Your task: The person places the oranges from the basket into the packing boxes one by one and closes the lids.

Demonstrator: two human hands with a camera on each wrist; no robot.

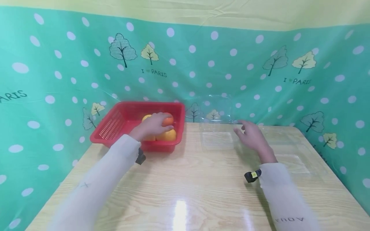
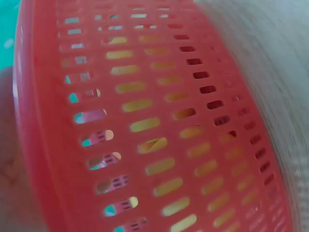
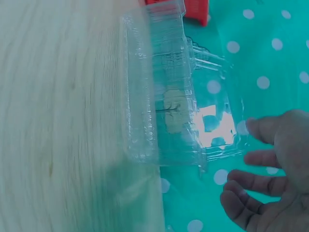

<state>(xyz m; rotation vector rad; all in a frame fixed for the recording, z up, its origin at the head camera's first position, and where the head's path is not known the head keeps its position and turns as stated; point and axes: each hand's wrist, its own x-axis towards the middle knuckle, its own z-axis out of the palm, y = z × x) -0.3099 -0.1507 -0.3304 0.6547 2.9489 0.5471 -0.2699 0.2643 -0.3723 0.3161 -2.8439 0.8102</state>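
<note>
In the head view my left hand point(image 1: 153, 124) reaches into a red plastic basket point(image 1: 111, 141). Its fingers and thumb curl round an orange-red round fruit point(image 1: 167, 120). Beneath and beside it lie orange-yellow fruits point(image 1: 168, 135), partly hidden by the hand. Through the basket's slotted wall point(image 2: 193, 111) in the left wrist view, yellow patches show. A clear plastic clamshell box point(image 3: 169, 96) stands with its lid raised at the table's back edge. Beside the box is my right hand point(image 1: 252, 136), fingers apart and loosely bent, fingertips near its right side, nothing held.
Another clear plastic container point(image 1: 292, 163) lies at the right of the wooden table point(image 1: 185, 179). Behind the table hangs a green dotted cloth point(image 1: 202, 64), which also runs along both sides. Each wrist carries a small black camera point(image 1: 252, 176).
</note>
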